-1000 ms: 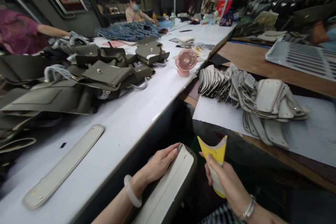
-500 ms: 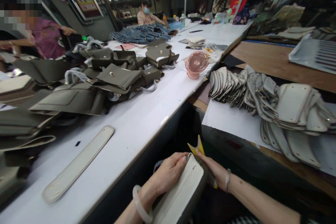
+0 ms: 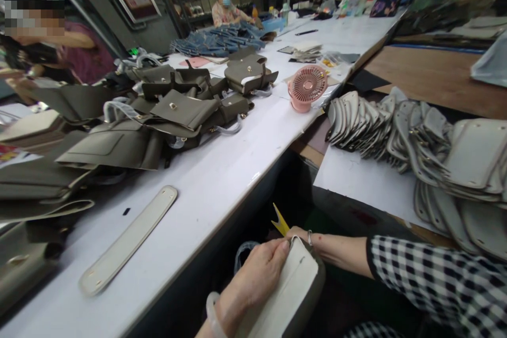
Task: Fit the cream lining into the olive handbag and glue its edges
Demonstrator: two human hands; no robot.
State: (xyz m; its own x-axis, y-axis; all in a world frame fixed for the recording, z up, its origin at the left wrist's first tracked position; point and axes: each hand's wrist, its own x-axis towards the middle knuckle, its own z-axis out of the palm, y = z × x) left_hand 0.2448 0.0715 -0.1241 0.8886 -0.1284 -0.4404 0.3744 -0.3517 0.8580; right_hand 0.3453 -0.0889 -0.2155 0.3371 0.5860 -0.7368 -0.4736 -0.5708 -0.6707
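Note:
A bag piece (image 3: 291, 288), pale on its near face and grey-green along the side, is tilted in my lap below the table edge. My left hand (image 3: 261, 269) grips its upper left edge, thumb on top. Behind the top corner is my right hand (image 3: 297, 233), its fingers mostly hidden by the bag and my left hand. A yellow forked piece (image 3: 280, 221) sticks out beside the right hand; what holds it is hidden. Clear plastic wrap (image 3: 244, 252) shows left of my left hand.
A pale strap piece (image 3: 130, 240) lies on the white table (image 3: 206, 206). Grey-green bags (image 3: 106, 145) are piled at left. A pink fan (image 3: 307, 87) stands farther back. Stacked pale flaps (image 3: 420, 137) lie at right. Two people are beyond the bags.
My right hand has moved left behind the bag's corner, and its checked sleeve has come into view. The yellow piece has shifted left. The whole view has turned slightly left.

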